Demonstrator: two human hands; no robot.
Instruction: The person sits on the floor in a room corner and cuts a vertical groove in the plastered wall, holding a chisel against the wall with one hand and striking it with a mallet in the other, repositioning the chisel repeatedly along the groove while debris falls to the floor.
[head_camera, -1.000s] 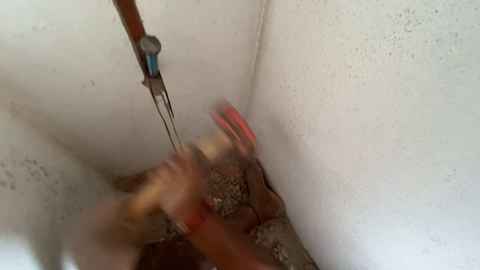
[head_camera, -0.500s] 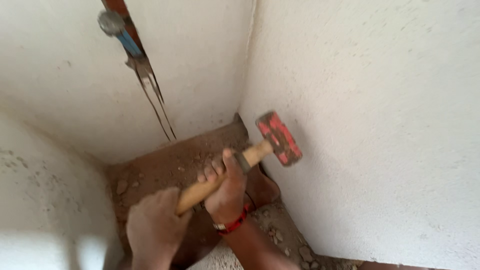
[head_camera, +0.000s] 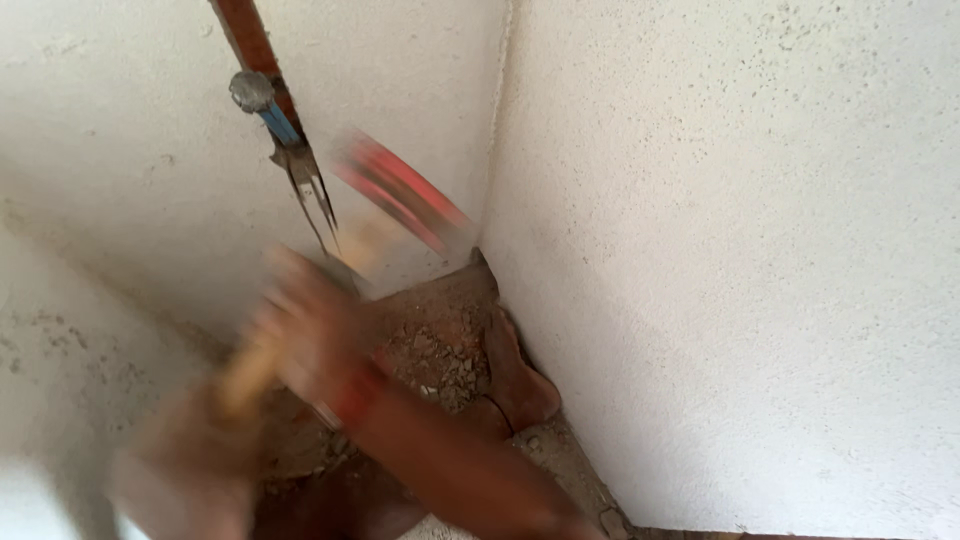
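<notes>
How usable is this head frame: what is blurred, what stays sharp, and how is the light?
Head view: the hammer with its red head is smeared by motion blur, as are the right hand and left hand on its handle; the white walls, the broken brick patch and the pipe are sharp; light is soft and even, without glare.

Even, soft daylight on white plaster walls (head_camera: 720, 250); no glare; faint shadow lower left; heavy motion blur on both hands (head_camera: 310, 335) and red hammer head (head_camera: 400, 190), smeared to streaks; walls, pipe (head_camera: 255, 50) and rubble (head_camera: 450, 360) fairly sharp; no clear edge distortion.
</notes>
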